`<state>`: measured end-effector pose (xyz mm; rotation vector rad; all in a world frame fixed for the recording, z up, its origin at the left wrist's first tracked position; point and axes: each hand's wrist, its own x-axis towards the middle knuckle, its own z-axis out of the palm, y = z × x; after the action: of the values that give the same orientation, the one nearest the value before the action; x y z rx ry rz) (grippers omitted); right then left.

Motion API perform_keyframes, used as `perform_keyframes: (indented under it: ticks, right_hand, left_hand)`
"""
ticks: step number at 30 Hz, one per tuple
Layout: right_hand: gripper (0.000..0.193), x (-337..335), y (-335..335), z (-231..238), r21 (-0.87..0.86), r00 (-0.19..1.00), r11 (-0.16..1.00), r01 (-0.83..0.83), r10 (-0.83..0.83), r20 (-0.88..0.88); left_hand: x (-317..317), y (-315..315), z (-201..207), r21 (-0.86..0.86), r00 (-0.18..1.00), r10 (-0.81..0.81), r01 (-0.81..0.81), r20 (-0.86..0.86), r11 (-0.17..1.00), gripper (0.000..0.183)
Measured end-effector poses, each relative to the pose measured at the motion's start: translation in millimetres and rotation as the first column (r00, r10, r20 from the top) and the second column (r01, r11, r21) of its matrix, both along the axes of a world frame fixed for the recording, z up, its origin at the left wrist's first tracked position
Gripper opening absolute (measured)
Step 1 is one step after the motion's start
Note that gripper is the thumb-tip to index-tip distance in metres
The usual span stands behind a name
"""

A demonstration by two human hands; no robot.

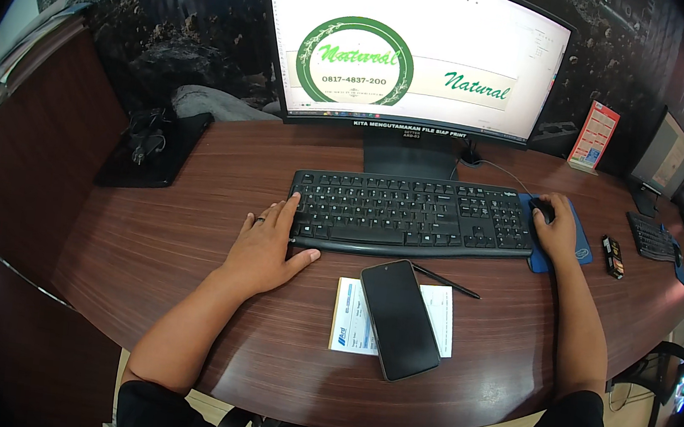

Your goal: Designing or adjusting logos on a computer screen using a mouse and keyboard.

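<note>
My left hand (270,243) lies at the left end of a black keyboard (429,241), its fingers stretched out and the fingertips at the edge keys. A dark ring is on one finger. My right hand (555,229) is curved over a black computer mouse (540,208), mostly hidden under it, on a blue mouse pad (584,248). Beyond the keyboard stands a wide monitor (460,42) showing a design with a round green-edged emblem and green script lettering. In front of the keyboard a dark-screened phone (401,324) lies across a white printed pad (345,314).
A black pen (447,282) lies beside the phone. Right of the mouse pad is a small dark packet (613,257), with a second keyboard (655,236) beyond. An orange desk calendar (594,137) stands near the wall. Cables (147,136) rest on a flat black device (185,147) at left.
</note>
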<state>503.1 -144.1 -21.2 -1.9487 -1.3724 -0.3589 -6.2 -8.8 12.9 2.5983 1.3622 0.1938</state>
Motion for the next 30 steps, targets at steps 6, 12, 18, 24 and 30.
perform_keyframes:
  ticks: [6, 12, 18, 24, 30]
  right_hand:
    - [0.026, 5.3, 0.0, -4.5, 0.029, 1.000, 0.999, -0.021, 0.020, 0.023]
    - [0.025, 2.7, 0.5, -3.3, 0.011, 1.000, 1.000, -0.007, 0.007, -0.002]
    - [0.024, 3.0, 0.4, -2.2, 0.004, 1.000, 1.000, -0.005, 0.005, 0.012]
    - [0.023, 0.5, 0.3, 0.3, -0.001, 1.000, 1.000, -0.014, 0.014, 0.005]
    - [0.022, 3.6, 0.2, -1.3, 0.005, 0.999, 0.999, -0.032, 0.032, 0.010]
  left_hand:
    - [0.9, 0.1, 0.4, 0.001, 1.000, -0.002, 0.002, 0.006, 1.000, 0.099]
    - [-0.4, 0.6, -0.5, 0.006, 1.000, -0.004, 0.004, 0.002, 1.000, 0.099]
    - [-0.2, 0.3, -0.6, 0.001, 1.000, 0.002, -0.002, -0.008, 1.000, 0.099]
    - [-0.3, 0.5, 0.3, -0.001, 1.000, -0.002, 0.002, -0.005, 1.000, 0.099]
    - [-0.1, 0.7, -0.4, 0.000, 1.000, -0.003, 0.003, -0.004, 1.000, 0.099]
